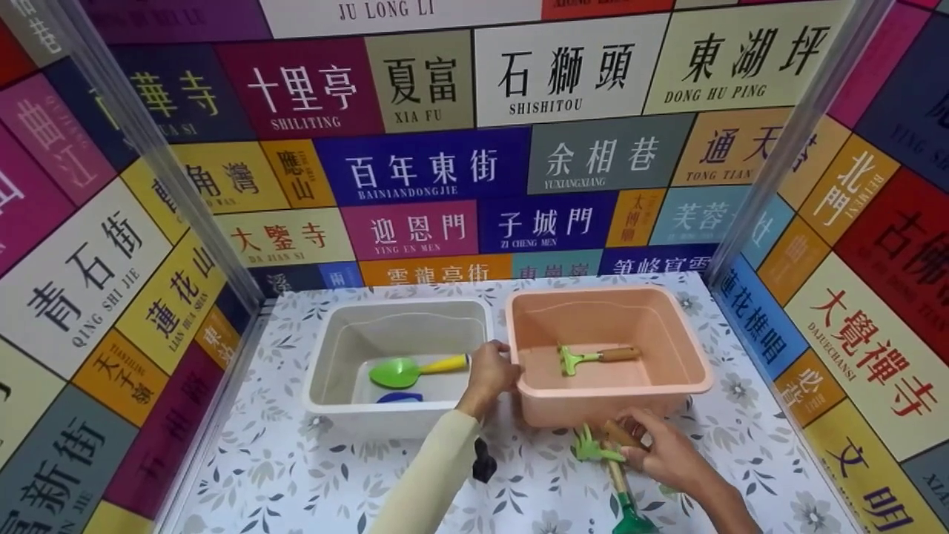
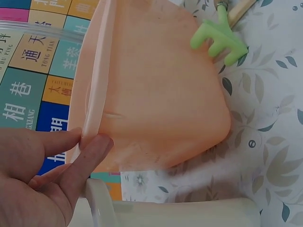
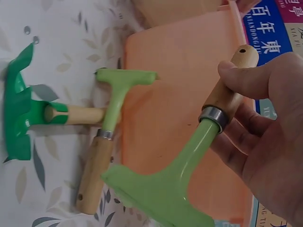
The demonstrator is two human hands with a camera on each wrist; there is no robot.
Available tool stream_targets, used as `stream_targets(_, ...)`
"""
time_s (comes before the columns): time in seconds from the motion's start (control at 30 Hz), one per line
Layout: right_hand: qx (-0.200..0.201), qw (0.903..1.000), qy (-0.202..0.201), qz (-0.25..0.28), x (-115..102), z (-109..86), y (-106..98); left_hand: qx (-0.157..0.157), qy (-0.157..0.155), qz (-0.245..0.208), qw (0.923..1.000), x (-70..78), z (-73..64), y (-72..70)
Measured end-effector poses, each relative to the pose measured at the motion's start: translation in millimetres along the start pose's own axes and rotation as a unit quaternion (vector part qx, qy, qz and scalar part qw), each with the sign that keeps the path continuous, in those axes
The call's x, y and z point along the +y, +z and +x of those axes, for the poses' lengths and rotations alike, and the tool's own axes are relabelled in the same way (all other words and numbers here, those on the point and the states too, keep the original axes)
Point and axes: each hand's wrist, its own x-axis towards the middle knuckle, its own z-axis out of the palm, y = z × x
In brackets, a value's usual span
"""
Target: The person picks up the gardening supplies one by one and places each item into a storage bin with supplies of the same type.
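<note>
My left hand [image 1: 492, 374] pinches the near-left rim of the orange basin [image 1: 608, 404] between thumb and fingers, as the left wrist view shows close up. My right hand [image 1: 660, 449] grips a light green hand rake [image 3: 189, 165] by its short wooden handle, in front of the basin. Beneath it on the table lie another light green rake [image 3: 118, 94] and a dark green rake [image 3: 19, 109], both with wooden handles. A small light green rake [image 1: 578, 359] with a brown handle lies inside the orange basin.
Left of the orange basin stands a white basin [image 1: 319, 371], holding a green shovel [image 1: 397, 372] with a yellow handle and a blue item [image 1: 400, 398]. Beside the left forearm is a small black object [image 1: 483, 461]. Printed walls [image 1: 415, 163] enclose the leaf-patterned table [image 1: 274, 460].
</note>
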Motion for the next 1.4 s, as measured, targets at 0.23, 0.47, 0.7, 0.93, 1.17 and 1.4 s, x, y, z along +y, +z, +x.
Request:
stream_targets(0.23, 0.033, 0.9968, -0.012, 0.073, -11.7, 2.0, -12.1, -0.001, 0.005, -0.005, 1.0, -0.4, -1.3, -0.4)
stream_targets(0.47, 0.074, 0.986, -0.016, 0.149, -23.2, 6.1, -22.7, 0.003, 0.001, -0.002, 1.0, -0.8, 1.5, 0.5)
stream_targets(0.7, 0.126, 0.9737, 0.002, 0.19, -31.9, 8.9, -32.0, -0.002, -0.006, 0.0, 1.0, -1.5, 1.9, 2.1)
stream_targets(0.93, 0.183, 0.9611, 0.004, 0.207, -39.5, 13.6, -42.7, -0.006, -0.004, 0.0, 1.0, 0.7, 1.7, 3.5)
stream_targets(1.17, 0.204, 0.9502, -0.024, 0.234, -47.9, 23.3, -51.5, -0.009, -0.008, 0.005, 0.9999, 0.1, 2.0, 4.6)
stream_targets(1.4, 0.214, 0.9346, -0.029, 0.283, -65.6, 43.5, -63.1, -0.001, -0.009, 0.016, 0.9998, -1.6, 6.1, 2.9)
